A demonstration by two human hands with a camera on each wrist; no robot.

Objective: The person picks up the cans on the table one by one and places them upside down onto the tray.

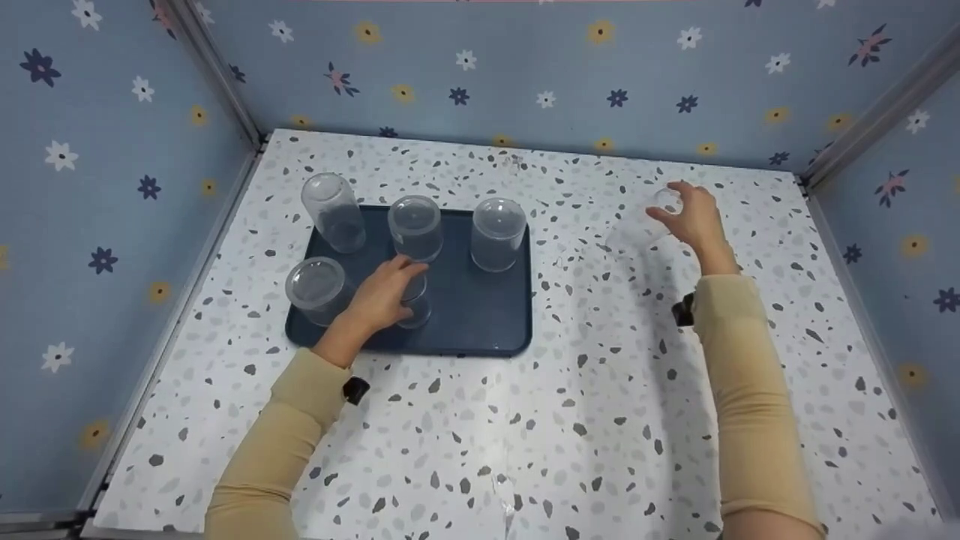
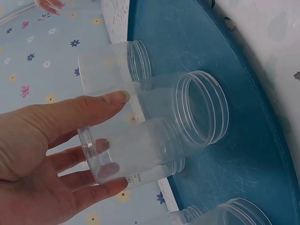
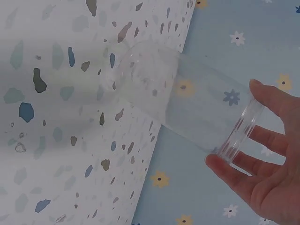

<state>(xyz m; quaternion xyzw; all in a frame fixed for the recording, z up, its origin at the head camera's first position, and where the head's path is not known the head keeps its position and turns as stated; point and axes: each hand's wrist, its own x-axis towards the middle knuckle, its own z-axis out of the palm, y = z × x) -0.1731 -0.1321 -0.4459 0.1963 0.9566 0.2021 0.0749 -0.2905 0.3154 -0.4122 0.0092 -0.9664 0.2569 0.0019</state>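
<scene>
On the blue tray (image 1: 472, 315), my left hand (image 1: 379, 296) grips a clear plastic jar (image 1: 416, 309) with thumb and fingers around its base end. The left wrist view shows this jar's threaded mouth facing down at the tray. At the far right of the table, my right hand (image 1: 697, 221) holds another clear jar (image 3: 201, 108) by its threaded mouth end. The base of that jar points down at the tabletop; its transparent walls are faint in the head view.
Mouth-down clear jars stand on the tray around my left hand: a tall jar (image 1: 330, 206) at the back left, a back-middle jar (image 1: 416, 225), a back-right jar (image 1: 499, 232) and a front-left jar (image 1: 315, 289). Floral panels (image 1: 510, 75) border the speckled table (image 1: 540, 420).
</scene>
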